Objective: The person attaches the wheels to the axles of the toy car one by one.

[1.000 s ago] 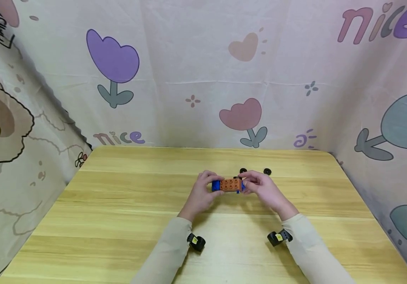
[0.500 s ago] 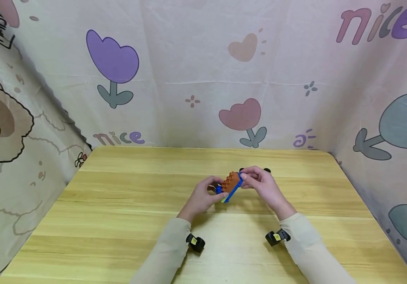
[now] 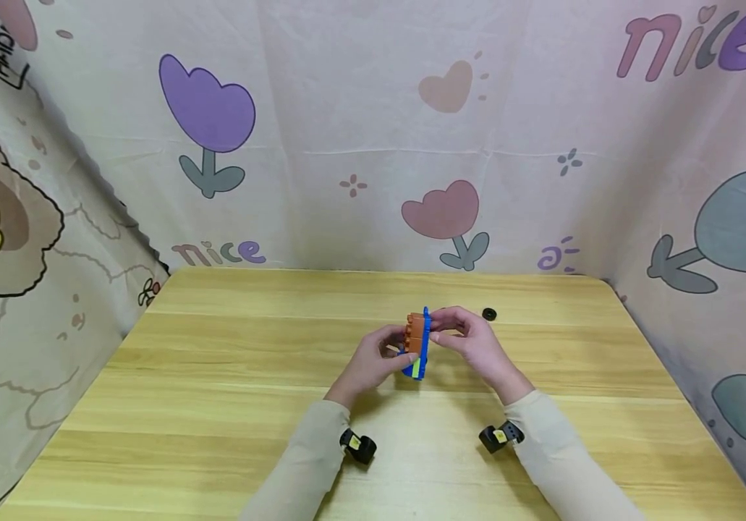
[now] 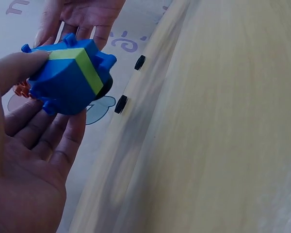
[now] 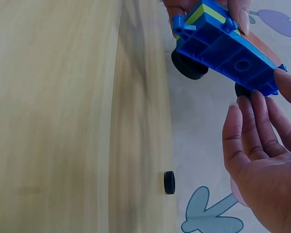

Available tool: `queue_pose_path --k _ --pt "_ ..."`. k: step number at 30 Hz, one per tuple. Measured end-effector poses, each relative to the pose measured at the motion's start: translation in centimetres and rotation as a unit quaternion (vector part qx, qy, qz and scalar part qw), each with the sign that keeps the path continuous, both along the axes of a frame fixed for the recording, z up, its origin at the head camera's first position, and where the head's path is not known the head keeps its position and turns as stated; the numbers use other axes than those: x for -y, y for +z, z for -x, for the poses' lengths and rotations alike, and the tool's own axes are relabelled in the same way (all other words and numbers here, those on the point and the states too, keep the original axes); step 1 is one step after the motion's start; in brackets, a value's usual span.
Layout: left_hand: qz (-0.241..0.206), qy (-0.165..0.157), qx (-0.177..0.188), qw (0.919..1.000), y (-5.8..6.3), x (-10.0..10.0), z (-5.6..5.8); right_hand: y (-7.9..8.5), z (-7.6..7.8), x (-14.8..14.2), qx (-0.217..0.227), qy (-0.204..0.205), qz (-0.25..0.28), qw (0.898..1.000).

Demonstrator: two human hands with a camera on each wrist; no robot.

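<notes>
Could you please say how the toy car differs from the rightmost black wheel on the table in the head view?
The toy car is mostly blue and orange; the loose wheel is black. The car is larger than the loose wheel. The left hand grips the car, while the loose wheel lies on the table. Both show black: the car has fitted wheels.

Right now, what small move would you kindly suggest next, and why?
Probably reach with the right hand for a loose wheel on the table: the toy car in the left hand has wheels along one side, but bare pegs on the other.
</notes>
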State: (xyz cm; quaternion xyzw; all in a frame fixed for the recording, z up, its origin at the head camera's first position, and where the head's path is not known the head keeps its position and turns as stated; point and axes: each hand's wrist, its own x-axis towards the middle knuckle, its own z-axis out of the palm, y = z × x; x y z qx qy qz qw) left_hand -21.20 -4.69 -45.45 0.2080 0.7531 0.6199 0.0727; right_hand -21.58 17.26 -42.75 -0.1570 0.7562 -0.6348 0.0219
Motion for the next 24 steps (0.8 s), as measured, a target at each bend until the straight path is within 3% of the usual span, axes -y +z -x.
queue_pose_path --k 9,14,19,24 --pt "-0.019 0.0 0.028 0.9994 -0.6 -0.1 0.2 0.1 0.1 0.3 0.019 0.002 -0.034 0.999" --pt "-0.016 0.011 0.035 0.9992 -0.9 0.1 0.3 0.3 0.6 -0.3 0.002 -0.003 -0.09 0.996" --pt "-0.018 0.025 0.047 0.9984 -1.1 0.4 0.4 0.7 1.8 -1.6 -0.026 -0.034 -0.185 0.982" --pt "-0.021 0.027 0.049 0.9982 -1.1 0.4 0.4 0.1 3.4 -2.9 -0.015 -0.028 -0.293 0.956"
